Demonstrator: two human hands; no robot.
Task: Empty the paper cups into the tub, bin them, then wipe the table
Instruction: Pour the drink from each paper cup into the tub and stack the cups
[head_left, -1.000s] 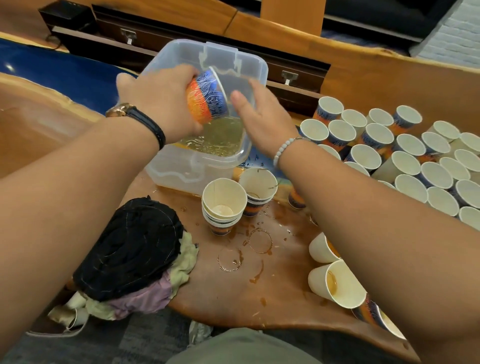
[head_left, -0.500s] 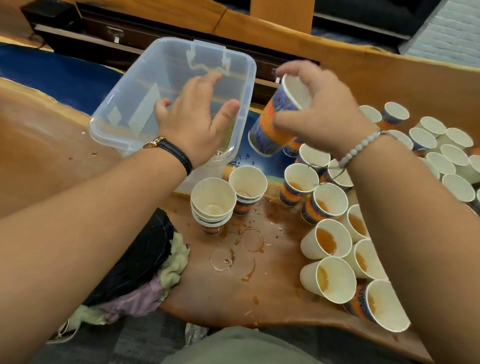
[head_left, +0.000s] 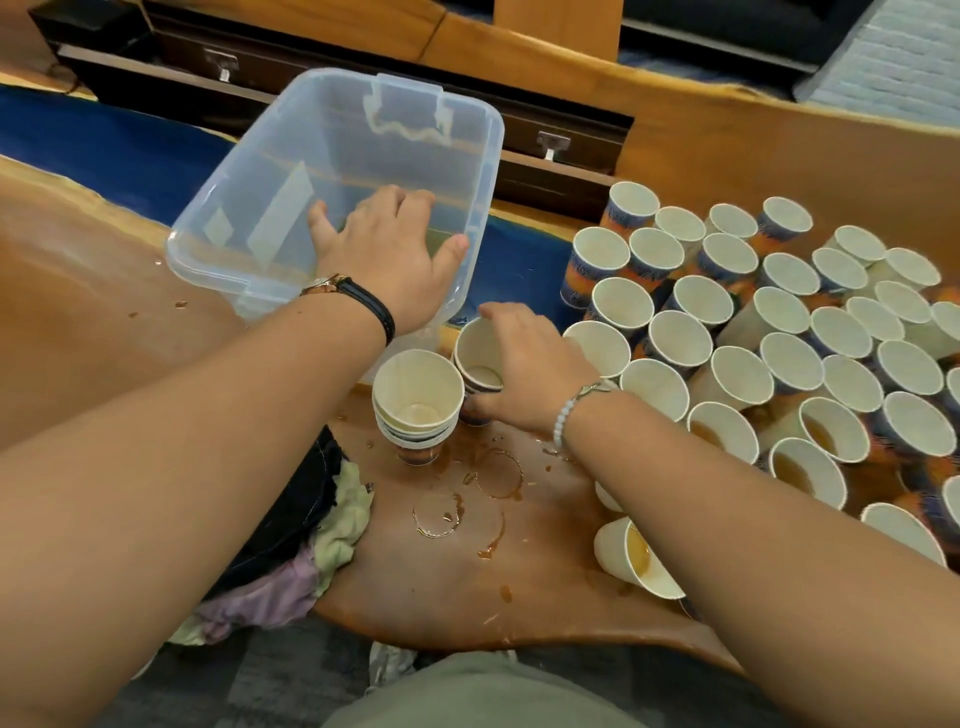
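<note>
Paper, thin and wet: the cup (head_left: 475, 356) will be light, easily crushed and slick near the rim, so I judge a loose hold round the wall safer than a squeeze. The right hand (head_left: 524, 364) wraps it at dead centre, fingers over the far rim, thumb low, just beside the stack (head_left: 415, 400) of emptied ones at 9 o'clock. The left hand (head_left: 384, 260) curls over the near rim of the clear tub (head_left: 311, 135) at 11 o'clock. Full cups (head_left: 826, 431) crowd 3 o'clock. Rags (head_left: 337, 545) lie at 7 o'clock on the spill-ringed table (head_left: 78, 322).
</note>
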